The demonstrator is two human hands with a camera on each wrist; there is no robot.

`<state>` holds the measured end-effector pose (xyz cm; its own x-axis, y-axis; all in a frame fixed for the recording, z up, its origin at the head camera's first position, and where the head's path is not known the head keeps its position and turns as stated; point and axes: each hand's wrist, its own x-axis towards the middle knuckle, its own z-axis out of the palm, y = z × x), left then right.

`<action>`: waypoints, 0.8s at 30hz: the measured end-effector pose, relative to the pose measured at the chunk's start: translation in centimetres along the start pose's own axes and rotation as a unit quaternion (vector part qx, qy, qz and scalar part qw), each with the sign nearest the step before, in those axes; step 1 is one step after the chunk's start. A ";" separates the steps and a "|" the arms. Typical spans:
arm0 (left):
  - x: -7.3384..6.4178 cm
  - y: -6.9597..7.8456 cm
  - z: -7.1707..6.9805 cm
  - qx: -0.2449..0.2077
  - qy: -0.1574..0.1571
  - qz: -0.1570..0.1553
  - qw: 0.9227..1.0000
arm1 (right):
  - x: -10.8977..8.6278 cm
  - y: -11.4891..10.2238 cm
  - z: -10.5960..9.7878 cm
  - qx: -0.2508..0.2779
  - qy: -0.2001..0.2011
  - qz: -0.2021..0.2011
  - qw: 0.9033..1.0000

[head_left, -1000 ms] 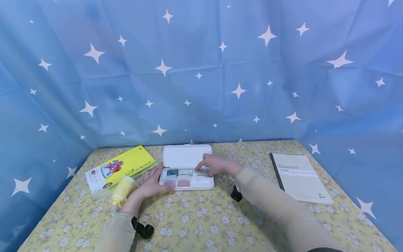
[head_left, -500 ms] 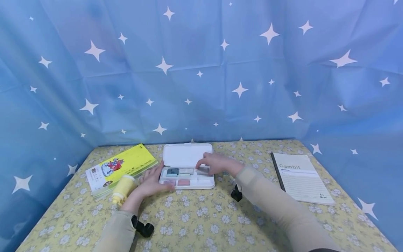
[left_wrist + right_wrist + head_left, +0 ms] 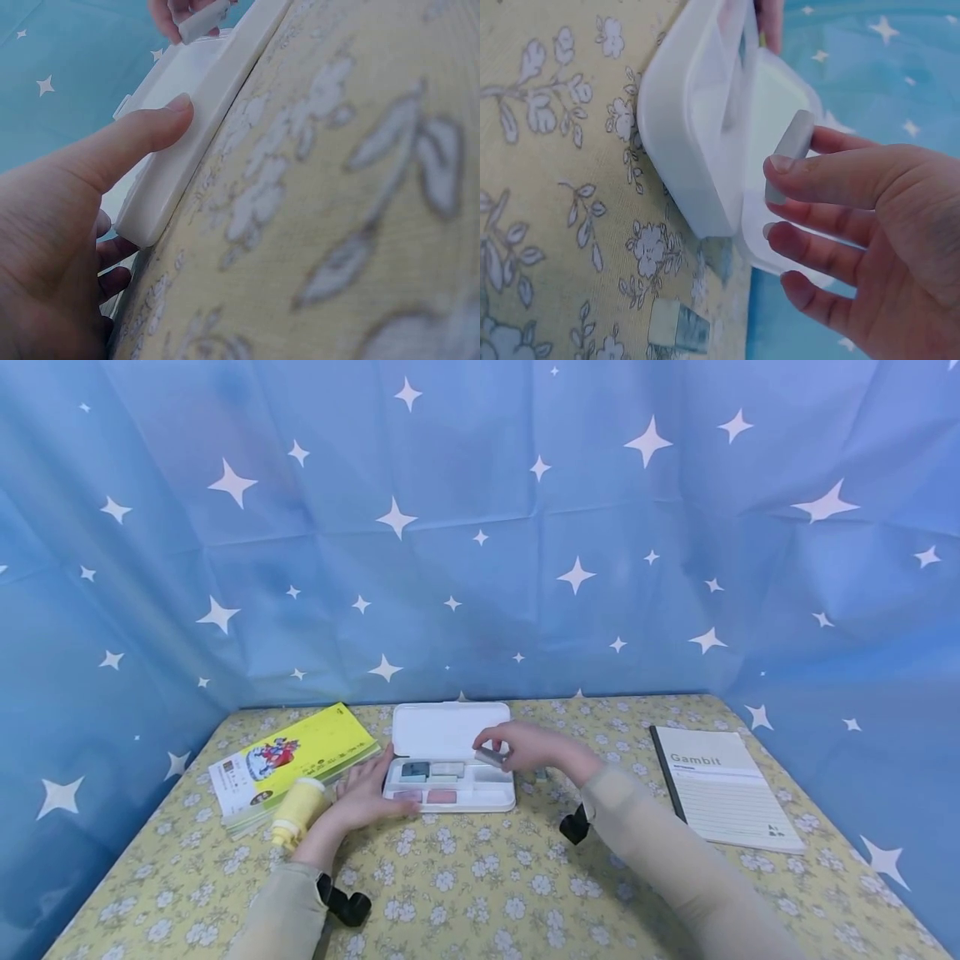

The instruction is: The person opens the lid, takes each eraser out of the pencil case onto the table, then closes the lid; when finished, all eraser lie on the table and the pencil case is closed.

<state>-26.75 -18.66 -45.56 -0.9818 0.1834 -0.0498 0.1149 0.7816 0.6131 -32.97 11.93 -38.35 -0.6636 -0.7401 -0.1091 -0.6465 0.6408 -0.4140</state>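
A white plastic pencil case (image 3: 465, 807) lies with its lid (image 3: 450, 729) raised at the back of the table. My left hand (image 3: 365, 798) grips its left end, the thumb (image 3: 161, 127) along the front wall and the other fingers round the corner. Between thumb and fingers my right hand (image 3: 534, 747) pinches a pale grey eraser (image 3: 791, 150), tilted above the case's right back compartment. Still in the case are a dark teal block (image 3: 415, 769), a whitish one (image 3: 447, 769) and two pinkish ones (image 3: 442, 797) in front.
Another small block (image 3: 679, 326) lies on the floral cloth just right of the case. Yellow books (image 3: 300, 756) and a yellow bottle (image 3: 298, 812) are left of my left hand. A "Gambit" notebook (image 3: 727, 789) lies at the right. A starry blue curtain (image 3: 480, 610) hangs behind.
My right hand has lifted the eraser up out of the case's right back compartment. The left hand has stayed on the case's left end.
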 end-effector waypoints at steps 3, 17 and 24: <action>0.1 0.0 0.0 -0.003 0.000 0.000 1.000 | -0.7 0.3 -0.2 0.025 0.008 0.005 1.000; -0.1 -0.1 0.1 -0.003 0.000 -0.003 1.000 | -3.4 0.8 -0.2 0.077 0.037 0.019 0.996; 0.1 -0.3 0.1 -0.002 0.000 -0.001 1.000 | -4.7 0.6 0.0 0.116 0.066 0.026 0.991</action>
<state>-26.87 -18.79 -45.83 -0.9820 0.1820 -0.0502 0.1130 0.7793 0.6164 -30.19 15.76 -38.10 -0.7463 -0.6652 -0.0232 -0.5172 0.6016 -0.6088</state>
